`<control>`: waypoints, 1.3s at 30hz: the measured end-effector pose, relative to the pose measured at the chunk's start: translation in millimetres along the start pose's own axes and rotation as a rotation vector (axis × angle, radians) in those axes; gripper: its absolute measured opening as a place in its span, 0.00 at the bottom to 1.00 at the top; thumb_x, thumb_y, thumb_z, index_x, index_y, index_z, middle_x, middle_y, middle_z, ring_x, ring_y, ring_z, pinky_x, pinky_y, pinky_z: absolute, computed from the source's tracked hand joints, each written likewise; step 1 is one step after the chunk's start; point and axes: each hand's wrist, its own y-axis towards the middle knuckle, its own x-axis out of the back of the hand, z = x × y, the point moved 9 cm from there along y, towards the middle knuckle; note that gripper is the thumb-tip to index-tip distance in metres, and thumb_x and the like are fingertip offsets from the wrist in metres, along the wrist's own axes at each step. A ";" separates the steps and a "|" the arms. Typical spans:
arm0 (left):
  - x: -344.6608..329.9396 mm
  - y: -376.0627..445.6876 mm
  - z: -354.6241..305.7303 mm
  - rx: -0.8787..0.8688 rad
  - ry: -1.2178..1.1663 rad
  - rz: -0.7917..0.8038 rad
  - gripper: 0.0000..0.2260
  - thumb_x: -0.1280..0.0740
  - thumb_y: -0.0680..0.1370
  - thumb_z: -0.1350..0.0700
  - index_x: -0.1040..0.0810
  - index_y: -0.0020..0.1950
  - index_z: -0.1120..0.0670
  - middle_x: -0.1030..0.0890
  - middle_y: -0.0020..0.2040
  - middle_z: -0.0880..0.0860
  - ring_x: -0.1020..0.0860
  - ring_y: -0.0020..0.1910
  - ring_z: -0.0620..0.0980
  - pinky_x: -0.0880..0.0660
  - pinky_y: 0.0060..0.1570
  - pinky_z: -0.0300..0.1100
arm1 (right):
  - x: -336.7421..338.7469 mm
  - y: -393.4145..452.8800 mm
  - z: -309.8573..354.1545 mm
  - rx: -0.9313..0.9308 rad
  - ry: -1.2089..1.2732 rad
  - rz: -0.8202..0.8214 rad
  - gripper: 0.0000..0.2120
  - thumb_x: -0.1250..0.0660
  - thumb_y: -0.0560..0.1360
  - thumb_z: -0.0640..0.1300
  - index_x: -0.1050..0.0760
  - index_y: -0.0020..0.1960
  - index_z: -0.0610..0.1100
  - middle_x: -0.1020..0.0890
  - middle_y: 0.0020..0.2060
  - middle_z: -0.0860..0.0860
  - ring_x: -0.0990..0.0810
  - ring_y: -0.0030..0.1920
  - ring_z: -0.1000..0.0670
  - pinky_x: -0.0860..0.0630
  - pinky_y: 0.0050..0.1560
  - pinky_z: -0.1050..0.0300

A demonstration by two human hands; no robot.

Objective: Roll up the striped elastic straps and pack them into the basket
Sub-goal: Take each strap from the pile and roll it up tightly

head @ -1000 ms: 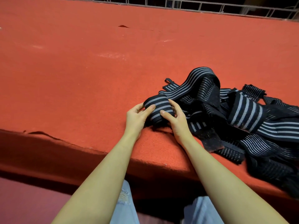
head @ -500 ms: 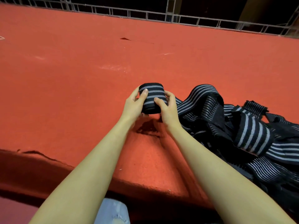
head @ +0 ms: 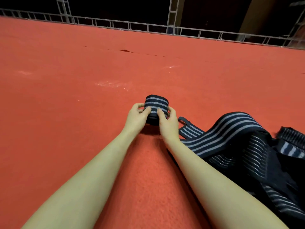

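A tight roll of black strap with grey stripes is held just above the red surface, out in front of me. My left hand grips its left side, thumb on the front. My right hand grips its right side, thumb pressed on the stripes. A heap of loose striped elastic straps lies to the right, one long band arching over the top. No basket is in view.
The red felt-covered surface stretches far ahead and to the left. A metal lattice rail runs along its far edge, with darkness behind it. The strap heap fills the lower right.
Both hands have lifted the rolled strap off the heap and carried it forward and to the left, away from the pile. The view has tilted up, showing the far rail.
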 end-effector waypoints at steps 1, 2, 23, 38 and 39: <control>-2.7 4.6 6.3 0.008 0.021 -0.005 0.09 0.35 0.78 0.58 0.28 0.57 0.57 0.22 0.45 0.52 0.23 0.41 0.46 0.28 0.34 0.26 | -0.5 5.1 -4.9 -0.012 -0.065 -0.022 0.29 0.39 0.72 0.59 0.31 0.67 0.44 0.24 0.61 0.47 0.26 0.63 0.47 0.32 0.67 0.45; -4.9 8.7 13.7 0.020 0.041 -0.011 0.08 0.35 0.78 0.56 0.29 0.55 0.56 0.21 0.44 0.53 0.22 0.42 0.48 0.26 0.37 0.30 | -0.9 9.6 -8.9 -0.027 -0.151 -0.030 0.28 0.41 0.74 0.59 0.32 0.68 0.44 0.24 0.62 0.46 0.28 0.64 0.45 0.36 0.69 0.44; 17.6 -62.1 -56.1 -0.165 0.409 -0.062 0.10 0.39 0.78 0.59 0.22 0.57 0.59 0.20 0.57 0.56 0.25 0.59 0.55 0.32 0.61 0.45 | 30.1 -57.3 49.8 0.153 -0.338 0.012 0.12 0.43 0.80 0.41 0.30 0.61 0.40 0.30 0.60 0.43 0.31 0.62 0.44 0.35 0.62 0.52; -69.3 -153.0 -106.2 -0.211 0.331 0.130 0.10 0.38 0.76 0.63 0.23 0.55 0.57 0.20 0.46 0.53 0.22 0.49 0.51 0.30 0.51 0.38 | 146.9 -109.6 123.6 0.539 -1.196 -0.079 0.16 0.39 0.72 0.37 0.28 0.59 0.40 0.25 0.54 0.43 0.28 0.56 0.39 0.37 0.55 0.49; -79.2 -155.2 -111.0 -0.227 0.350 0.134 0.10 0.37 0.76 0.63 0.23 0.56 0.57 0.20 0.46 0.53 0.22 0.50 0.51 0.30 0.51 0.38 | 157.4 -108.2 125.7 0.546 -1.220 -0.126 0.15 0.38 0.71 0.37 0.28 0.58 0.39 0.25 0.53 0.42 0.27 0.55 0.39 0.37 0.55 0.48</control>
